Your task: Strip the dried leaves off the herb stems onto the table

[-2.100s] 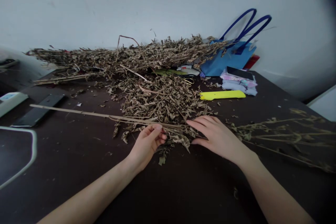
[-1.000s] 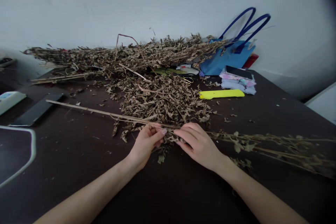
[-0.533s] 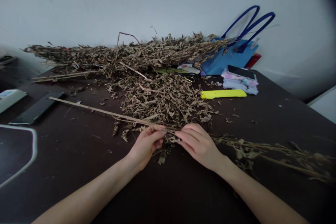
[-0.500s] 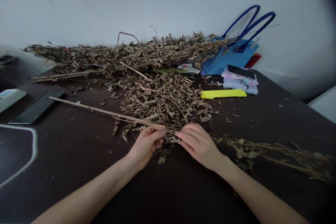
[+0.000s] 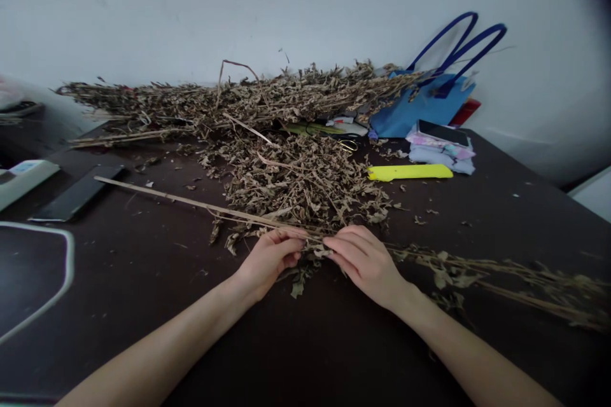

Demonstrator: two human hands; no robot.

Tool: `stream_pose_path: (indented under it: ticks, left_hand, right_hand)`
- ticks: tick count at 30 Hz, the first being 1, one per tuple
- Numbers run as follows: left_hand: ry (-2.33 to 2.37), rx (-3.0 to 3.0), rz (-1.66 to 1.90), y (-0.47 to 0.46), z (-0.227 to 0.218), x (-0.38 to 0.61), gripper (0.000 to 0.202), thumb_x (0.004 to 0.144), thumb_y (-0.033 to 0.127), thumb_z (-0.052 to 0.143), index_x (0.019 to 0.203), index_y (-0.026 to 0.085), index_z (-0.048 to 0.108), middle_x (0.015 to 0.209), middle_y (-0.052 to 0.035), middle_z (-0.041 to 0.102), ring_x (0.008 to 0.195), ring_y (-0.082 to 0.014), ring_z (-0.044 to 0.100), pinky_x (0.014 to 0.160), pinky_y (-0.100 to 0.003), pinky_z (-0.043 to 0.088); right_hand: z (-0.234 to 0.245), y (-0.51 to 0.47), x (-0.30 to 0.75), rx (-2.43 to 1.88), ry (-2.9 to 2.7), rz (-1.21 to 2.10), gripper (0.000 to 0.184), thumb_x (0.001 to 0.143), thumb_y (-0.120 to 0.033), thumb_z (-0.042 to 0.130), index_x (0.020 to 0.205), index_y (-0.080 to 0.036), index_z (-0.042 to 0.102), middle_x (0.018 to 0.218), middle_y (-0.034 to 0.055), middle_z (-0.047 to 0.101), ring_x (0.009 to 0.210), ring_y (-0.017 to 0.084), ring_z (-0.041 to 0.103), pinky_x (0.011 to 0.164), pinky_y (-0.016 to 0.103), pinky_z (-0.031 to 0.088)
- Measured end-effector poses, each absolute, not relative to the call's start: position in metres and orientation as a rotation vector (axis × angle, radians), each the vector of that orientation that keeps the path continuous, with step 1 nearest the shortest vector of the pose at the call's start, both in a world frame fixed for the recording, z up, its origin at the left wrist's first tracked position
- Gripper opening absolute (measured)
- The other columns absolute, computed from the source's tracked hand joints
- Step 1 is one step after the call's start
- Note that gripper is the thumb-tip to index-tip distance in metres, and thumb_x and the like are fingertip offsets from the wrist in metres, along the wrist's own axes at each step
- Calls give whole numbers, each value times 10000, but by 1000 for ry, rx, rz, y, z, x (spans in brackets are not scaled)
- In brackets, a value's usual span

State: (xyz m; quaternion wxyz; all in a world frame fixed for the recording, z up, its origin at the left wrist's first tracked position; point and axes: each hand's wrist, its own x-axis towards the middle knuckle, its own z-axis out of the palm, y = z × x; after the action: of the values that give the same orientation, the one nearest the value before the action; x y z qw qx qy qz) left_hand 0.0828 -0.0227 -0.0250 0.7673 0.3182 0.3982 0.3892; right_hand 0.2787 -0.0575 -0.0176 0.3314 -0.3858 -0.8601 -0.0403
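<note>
A long dried plant stalk slants across the dark table, bare on its left part and leafy on the branches to the right. My left hand is closed round it, thumb and fingers pinching the stems. Close on the right, my right hand is also closed on the stalk, its fingertips among withered leaves; just what they pinch is partly hidden. A few crumpled leaves hang below, between the hands. Right behind the hands lies a loose heap of dry leaves.
A big bundle of dried plants lies along the wall. At the right are a blue bag, a yellow cutter-like tool and a phone on folded cloth. Gold-handled scissors lie behind the heap. A dark phone lies left.
The view has shifted slightly, so the scene sits a little farther right. Both hands keep their hold on the stalk, with hardly any movement of the fingers.
</note>
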Motion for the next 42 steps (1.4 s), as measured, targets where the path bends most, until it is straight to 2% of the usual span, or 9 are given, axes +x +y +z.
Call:
stream_pose_path:
  ticks: [10, 17, 22, 25, 30, 33, 35, 38, 42]
  left_hand:
    - [869, 694, 804, -24, -23, 82, 231, 649, 188, 737, 856, 135, 652, 654, 26, 531, 522, -36, 469, 480, -146, 354]
    - [936, 866, 753, -24, -25, 81, 194, 671, 273, 717, 764, 138, 612, 572, 31, 504, 464, -46, 432, 425, -148, 293]
    - [957, 1232, 545, -20, -15, 73, 272, 792, 398, 562, 746, 142, 644, 537, 3, 541, 408, -65, 398, 402, -181, 251]
    - [1058, 1598, 585, -19, -4, 67, 270, 803, 364, 552, 651, 160, 644, 443, 26, 488, 390, -78, 378, 427, -199, 254]
    - [1152, 1896, 621, -18, 13, 58, 313, 820, 315, 542, 554, 176, 630, 440, 9, 527, 412, -100, 425, 472, -218, 286]
    - [1173, 1963, 768, -18, 17, 58, 220, 800, 297, 582, 626, 181, 650, 515, -1, 555, 486, -118, 464, 515, -223, 321]
    - [1118, 1992, 932, -19, 18, 61, 81, 762, 251, 632, 734, 190, 678, 689, -29, 613, 636, -149, 523, 612, -235, 371]
    - [992, 2075, 1030, -20, 13, 65, 145, 737, 199, 658, 878, 211, 691, 892, -62, 622, 868, -210, 527, 800, -311, 383]
    - [972, 2259, 892, -17, 3, 66, 104, 795, 186, 593, 863, 195, 671, 866, -51, 617, 859, -205, 522, 811, -366, 393]
  right_hand:
    - [-17, -57, 279, -984, -2259, -94, 229, 853, -129, 510, 1071, -151, 577, 910, 83, 646, 894, 196, 566, 785, 375, 488]
    - [-21, -56, 282, -969, -2256, -71, 204, 840, -125, 528, 1036, -169, 565, 925, 74, 633, 902, 189, 571, 788, 367, 489]
    - [-22, -55, 283, -985, -2247, -74, 209, 851, -103, 497, 1036, -182, 553, 947, 73, 617, 891, 183, 560, 785, 371, 481]
    - [-23, -54, 284, -994, -2254, -66, 206, 853, -92, 489, 1031, -175, 553, 954, 80, 610, 881, 182, 550, 778, 370, 478]
    - [-21, -54, 284, -973, -2283, -88, 187, 856, -74, 475, 997, -159, 562, 947, 88, 604, 861, 173, 534, 768, 350, 475]
    - [-20, -54, 283, -965, -2302, -107, 173, 865, -86, 465, 983, -162, 566, 946, 89, 601, 859, 173, 524, 762, 344, 472]
    - [-20, -54, 282, -962, -2314, -121, 171, 871, -96, 452, 974, -162, 571, 950, 92, 597, 871, 180, 522, 762, 347, 470]
    - [-21, -55, 281, -952, -2333, -147, 177, 879, -108, 433, 954, -164, 582, 953, 97, 594, 887, 185, 528, 760, 347, 469]
    - [-23, -55, 281, -930, -2363, -147, 168, 874, -104, 445, 946, -168, 582, 965, 98, 594, 895, 187, 532, 772, 348, 466]
